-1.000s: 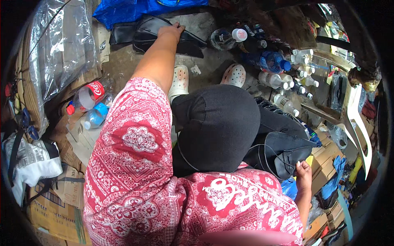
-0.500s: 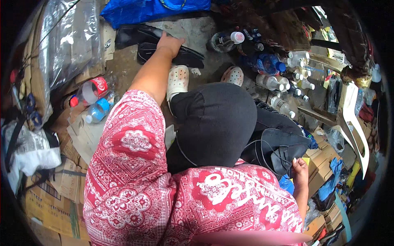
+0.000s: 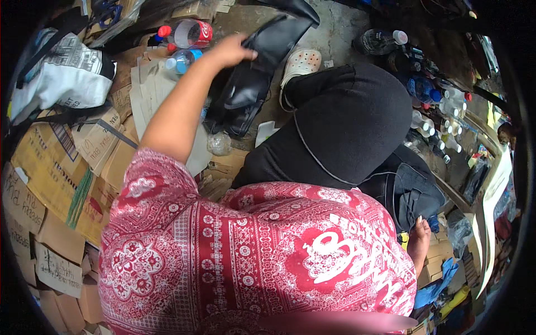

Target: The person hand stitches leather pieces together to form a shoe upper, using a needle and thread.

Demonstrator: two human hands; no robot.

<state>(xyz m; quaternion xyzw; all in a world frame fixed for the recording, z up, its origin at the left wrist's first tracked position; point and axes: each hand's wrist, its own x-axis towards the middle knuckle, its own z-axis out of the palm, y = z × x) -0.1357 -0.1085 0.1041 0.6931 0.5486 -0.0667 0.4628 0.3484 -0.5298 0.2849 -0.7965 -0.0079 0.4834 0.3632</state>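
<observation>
Glossy black pieces (image 3: 273, 44), smooth, overlapping, left hand (image 3: 233, 51) over them, fingers apart, contact unclear, right hand (image 3: 420, 237) pinching corded black item's (image 3: 412, 192) edge.

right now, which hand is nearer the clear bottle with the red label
Left. The left hand is just right of the red-labelled bottle and slightly lower in the picture; the right hand is far off, toward the lower right.

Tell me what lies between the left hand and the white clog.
Shiny black sheet-like material lies between the left hand and the white clog, as the head view shows.
</observation>
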